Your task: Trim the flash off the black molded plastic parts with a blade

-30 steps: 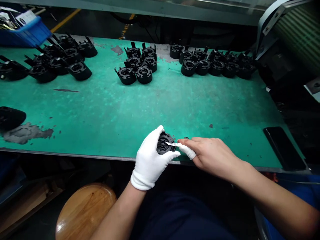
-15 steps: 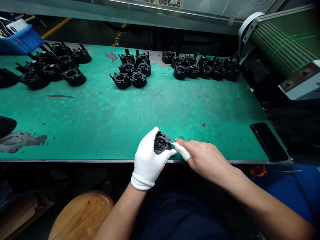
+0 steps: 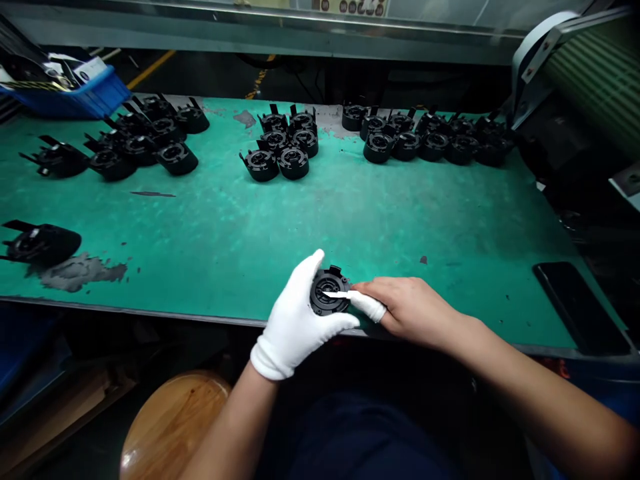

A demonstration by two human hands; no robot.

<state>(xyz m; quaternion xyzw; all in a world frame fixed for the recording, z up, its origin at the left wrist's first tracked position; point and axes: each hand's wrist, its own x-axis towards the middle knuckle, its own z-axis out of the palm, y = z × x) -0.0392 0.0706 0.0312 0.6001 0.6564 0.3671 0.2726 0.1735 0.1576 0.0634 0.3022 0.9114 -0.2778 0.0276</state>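
My left hand [image 3: 300, 313], in a white glove, grips a round black plastic part [image 3: 325, 308] between thumb and fingers near the table's front edge. Ring-shaped ridges and a small raised tab show on the part's upturned face. My right hand [image 3: 415, 310] is bare apart from a white cover on the thumb. Pinched in its fingers is a small knife blade [image 3: 336, 294], bright and pointed, which lies over the middle of the part's face. Whether the tip touches the plastic I cannot tell. The blade's handle, if any, is hidden in the fingers.
Several black round housings with upright tabs stand in groups at the back left, back middle [image 3: 293, 162] and back right [image 3: 379, 145]. One housing [image 3: 47, 244] lies at the left. A phone [image 3: 580, 307] rests at the right, below a green conveyor belt [image 3: 595, 80]. A wooden stool [image 3: 175, 420] stands below.
The blade has shifted from the part's right rim to across its middle, and more of it shows. The part's face is now more fully visible. The whole view has swung left.
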